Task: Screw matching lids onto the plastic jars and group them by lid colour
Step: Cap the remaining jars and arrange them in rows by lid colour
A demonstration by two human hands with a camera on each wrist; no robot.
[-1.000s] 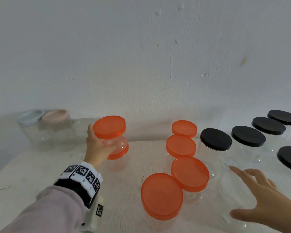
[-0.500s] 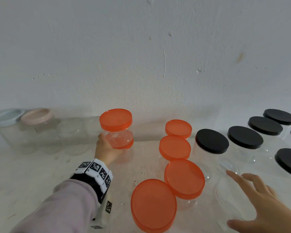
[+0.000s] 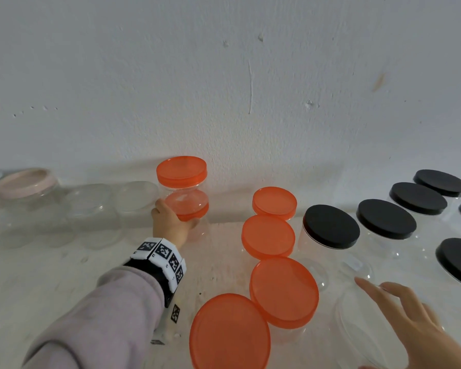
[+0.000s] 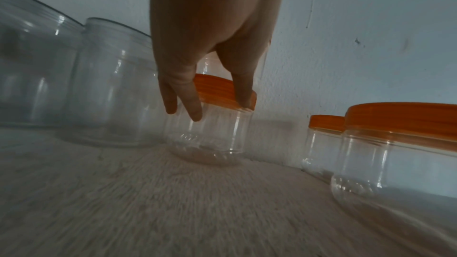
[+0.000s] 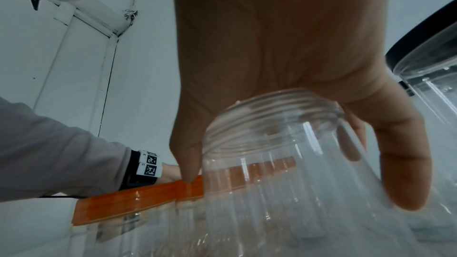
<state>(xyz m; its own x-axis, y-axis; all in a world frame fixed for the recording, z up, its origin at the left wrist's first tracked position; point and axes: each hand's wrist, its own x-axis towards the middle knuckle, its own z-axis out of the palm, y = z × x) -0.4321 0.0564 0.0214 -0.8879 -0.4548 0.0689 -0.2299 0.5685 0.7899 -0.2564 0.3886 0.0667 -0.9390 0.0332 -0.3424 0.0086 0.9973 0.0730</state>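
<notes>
Two small clear jars with orange lids stand stacked near the wall: the upper jar [image 3: 181, 173] sits on the lower jar [image 4: 212, 128]. My left hand [image 3: 172, 225] grips the stack where the two meet, fingers and thumb reaching over the lower orange lid [image 4: 217, 89]. At the front right, my right hand [image 3: 399, 310] is over a lidless clear jar [image 3: 357, 331], palm on its threaded mouth [image 5: 277, 116], thumb and fingers curled down its sides. Several orange-lidded jars [image 3: 268, 235] form a row in the middle.
Black-lidded jars [image 3: 330, 225] stand in a group at the right. Against the wall on the left are two lidless clear jars [image 3: 91, 201] and a pink-lidded jar [image 3: 24, 182]. The whitish tabletop [image 3: 51, 275] is bare at the front left.
My left hand has carried the stacked orange-lidded jars back and right, closer to the wall and the orange row. The right hand has stayed on the lidless jar.
</notes>
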